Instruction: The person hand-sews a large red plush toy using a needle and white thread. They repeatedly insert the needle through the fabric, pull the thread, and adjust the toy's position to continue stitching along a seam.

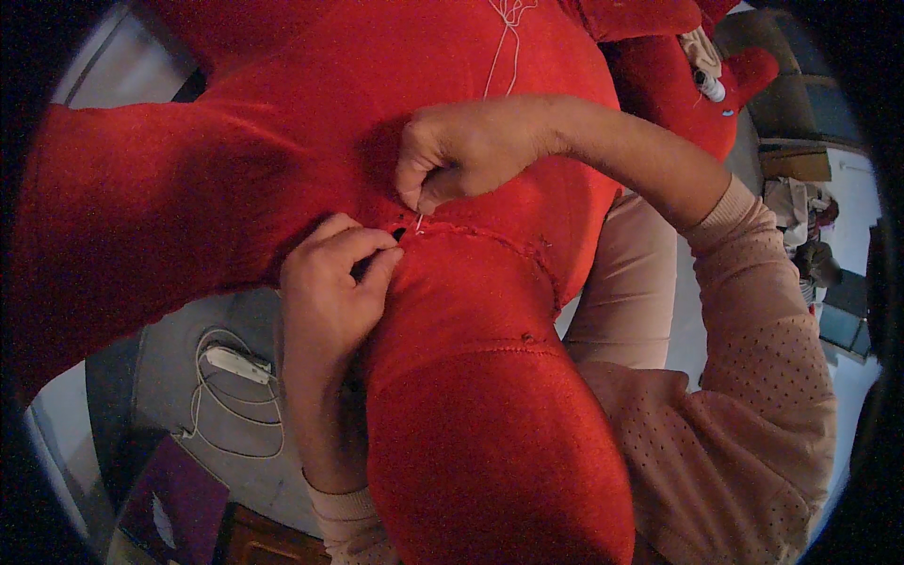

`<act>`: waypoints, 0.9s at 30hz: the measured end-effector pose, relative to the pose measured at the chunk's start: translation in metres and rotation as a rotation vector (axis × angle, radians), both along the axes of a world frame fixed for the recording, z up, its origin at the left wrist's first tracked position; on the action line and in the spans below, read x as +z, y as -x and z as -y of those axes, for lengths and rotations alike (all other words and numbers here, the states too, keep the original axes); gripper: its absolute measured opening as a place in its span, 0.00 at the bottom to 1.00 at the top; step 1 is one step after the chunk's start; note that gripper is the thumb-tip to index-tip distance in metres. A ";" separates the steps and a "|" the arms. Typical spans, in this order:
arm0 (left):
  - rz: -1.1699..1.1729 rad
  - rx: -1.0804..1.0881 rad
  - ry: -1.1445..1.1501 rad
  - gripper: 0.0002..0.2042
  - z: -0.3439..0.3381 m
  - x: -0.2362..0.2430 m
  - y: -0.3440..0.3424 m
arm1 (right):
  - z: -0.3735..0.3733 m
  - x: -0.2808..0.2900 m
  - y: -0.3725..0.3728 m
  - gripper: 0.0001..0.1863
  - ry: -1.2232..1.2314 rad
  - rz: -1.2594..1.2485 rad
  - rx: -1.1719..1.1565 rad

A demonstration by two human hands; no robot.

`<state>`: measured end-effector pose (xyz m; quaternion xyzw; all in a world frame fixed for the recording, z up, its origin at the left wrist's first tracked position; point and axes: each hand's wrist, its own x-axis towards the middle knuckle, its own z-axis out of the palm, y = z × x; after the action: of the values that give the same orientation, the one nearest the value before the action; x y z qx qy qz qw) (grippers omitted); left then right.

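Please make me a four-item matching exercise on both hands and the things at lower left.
1. right hand
2. left hand
3. white oblong device
4. purple object

A. on the grey surface, amid loops of cord
B. bearing a pale leaf-like shape
C. against red fabric, left of the seam
D. pinching white thread

Pairs: 1-D, 2-C, 3-A, 4-B

Dusty-pink perforated sleeves; ribbed cuffs; pale trousers.
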<state>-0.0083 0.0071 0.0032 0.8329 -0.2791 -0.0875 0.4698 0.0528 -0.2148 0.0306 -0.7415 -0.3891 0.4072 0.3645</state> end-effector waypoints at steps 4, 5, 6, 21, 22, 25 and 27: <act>-0.048 0.013 -0.001 0.05 0.001 0.002 0.000 | -0.004 0.006 -0.004 0.05 -0.124 0.163 0.088; -0.057 0.018 0.003 0.05 0.001 0.001 0.001 | -0.006 0.007 -0.005 0.05 -0.121 0.162 0.090; -0.046 0.008 -0.006 0.05 0.001 0.001 0.000 | -0.007 0.008 -0.005 0.05 -0.118 0.161 0.092; -0.022 -0.009 -0.032 0.05 0.002 0.001 0.001 | -0.001 0.023 -0.002 0.08 -0.071 0.218 0.063; -0.019 -0.010 -0.032 0.05 0.001 0.001 0.001 | -0.002 0.024 -0.002 0.08 -0.058 0.228 0.069; -0.018 -0.011 -0.029 0.05 0.001 0.002 0.001 | -0.003 0.029 -0.001 0.08 -0.032 0.276 0.074; -0.016 -0.012 -0.029 0.05 0.001 0.002 0.002 | -0.004 0.032 0.001 0.07 -0.040 0.335 0.064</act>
<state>-0.0099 0.0066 0.0050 0.8372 -0.2790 -0.1007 0.4594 0.0514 -0.2112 0.0626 -0.7789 -0.4757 0.2816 0.2961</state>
